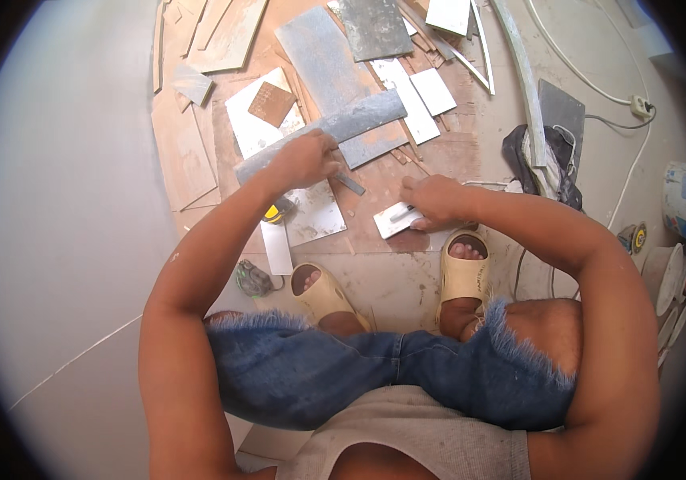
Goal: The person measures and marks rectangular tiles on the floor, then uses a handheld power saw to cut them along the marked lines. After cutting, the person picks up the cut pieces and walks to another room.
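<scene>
My left hand [308,162] lies across a long grey tile strip [371,114], its fingers curled over the near edge. Just beyond those fingertips is a short dark grey piece [351,184]. To the right, my right hand [433,202] is closed at a small white rectangular piece [391,226] with a greyish strip on top; the thumb touches its edge. Below my left hand, a white tile [319,212] is partly covered. A yellow and black tape measure [276,212] sits beside it, half hidden by my left forearm.
Grey tiles [319,56], white offcuts [433,92] and wooden boards [227,36] cover the far side. A dark bag [567,172], power socket [641,106] and bucket [681,196] stand right. Near my feet are a dusty round tool [255,280] and my sandals [463,276].
</scene>
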A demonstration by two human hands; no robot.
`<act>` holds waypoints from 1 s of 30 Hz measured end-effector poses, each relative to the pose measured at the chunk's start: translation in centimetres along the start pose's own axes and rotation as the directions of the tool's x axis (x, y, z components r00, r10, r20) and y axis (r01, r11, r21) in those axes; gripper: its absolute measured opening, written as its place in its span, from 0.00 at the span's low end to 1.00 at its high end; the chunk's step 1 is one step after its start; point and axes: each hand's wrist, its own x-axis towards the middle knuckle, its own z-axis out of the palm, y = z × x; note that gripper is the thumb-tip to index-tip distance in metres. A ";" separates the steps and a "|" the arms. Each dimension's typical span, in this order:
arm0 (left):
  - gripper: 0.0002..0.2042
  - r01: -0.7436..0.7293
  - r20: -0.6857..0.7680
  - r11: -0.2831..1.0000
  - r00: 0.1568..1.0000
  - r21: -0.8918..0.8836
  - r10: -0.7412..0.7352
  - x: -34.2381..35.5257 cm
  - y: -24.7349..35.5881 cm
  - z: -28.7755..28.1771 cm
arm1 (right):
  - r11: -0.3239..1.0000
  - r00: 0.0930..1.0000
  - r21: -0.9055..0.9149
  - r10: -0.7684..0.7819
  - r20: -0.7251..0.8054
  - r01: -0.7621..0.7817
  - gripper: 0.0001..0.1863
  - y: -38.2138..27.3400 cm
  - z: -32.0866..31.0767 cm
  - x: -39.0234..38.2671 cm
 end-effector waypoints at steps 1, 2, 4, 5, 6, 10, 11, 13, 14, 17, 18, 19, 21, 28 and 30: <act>0.23 0.011 0.052 0.996 0.999 -0.089 -0.006 0.0 0.1 0.1 | 0.975 0.994 0.194 0.103 0.037 -0.108 0.24 0.0 -0.5 0.0; 0.23 0.026 0.103 0.984 0.995 -0.178 -0.008 0.0 0.2 0.2 | 0.902 0.976 0.375 0.195 0.093 -0.216 0.23 0.0 -1.0 0.0; 0.25 0.045 0.184 0.952 0.983 -0.303 0.012 0.0 0.8 0.4 | 0.666 0.934 0.659 0.301 0.190 -0.349 0.23 0.2 -1.7 0.0; 0.25 0.053 0.216 0.925 0.976 -0.376 0.032 -0.2 1.2 0.4 | 0.476 0.917 0.787 0.273 0.291 -0.392 0.23 0.5 -2.0 -0.2; 0.25 0.063 0.246 0.893 0.968 -0.446 0.055 -0.5 1.6 0.5 | 0.259 0.897 0.864 0.220 0.382 -0.432 0.24 0.7 -2.2 -0.4; 0.22 0.179 0.344 0.720 0.935 -0.670 0.088 -1.1 3.1 -0.6 | -0.222 0.899 0.894 0.122 0.421 -0.389 0.25 -0.5 -3.8 -0.4; 0.21 0.218 0.358 0.666 0.930 -0.714 0.080 -1.1 3.2 -0.8 | -0.255 0.905 0.895 0.123 0.407 -0.367 0.24 -0.7 -4.3 -0.4; 0.17 0.199 0.309 0.632 0.948 -0.749 0.068 -1.1 2.8 -1.0 | -0.323 0.917 0.889 0.123 0.379 -0.324 0.22 -1.0 -5.0 -0.3; 0.15 0.191 0.286 0.614 0.956 -0.766 0.060 -1.2 2.6 -1.1 | -0.330 0.920 0.894 0.144 0.366 -0.304 0.20 -1.0 -5.2 -0.1; 0.15 0.245 0.303 0.499 0.952 -0.831 0.037 -1.4 2.6 -1.4 | -0.312 0.913 0.918 0.243 0.327 -0.246 0.15 -0.2 -5.1 0.2; 0.14 0.272 0.315 0.467 0.949 -0.841 0.015 -1.2 2.8 -1.4 | -0.275 0.903 0.934 0.297 0.310 -0.230 0.13 0.5 -5.1 0.2; 0.14 0.302 0.330 0.432 0.944 -0.850 -0.011 -1.3 2.8 -1.3 | -0.238 0.891 0.946 0.347 0.293 -0.218 0.11 0.5 -5.3 0.4; 0.14 0.344 0.353 0.370 0.934 -0.863 -0.045 -1.3 2.8 -1.1 | -0.223 0.881 0.959 0.398 0.255 -0.177 0.11 0.4 -5.6 0.5; 0.14 0.326 0.345 0.299 0.939 -0.897 0.012 -0.6 2.3 -0.7 | -0.052 0.889 0.996 0.450 0.085 -0.069 0.18 -0.6 -6.9 0.1; 0.14 0.262 0.293 0.361 0.956 -0.895 0.033 -0.5 2.3 -0.7 | 0.066 0.887 0.995 0.460 0.041 -0.080 0.19 -0.6 -7.3 -0.1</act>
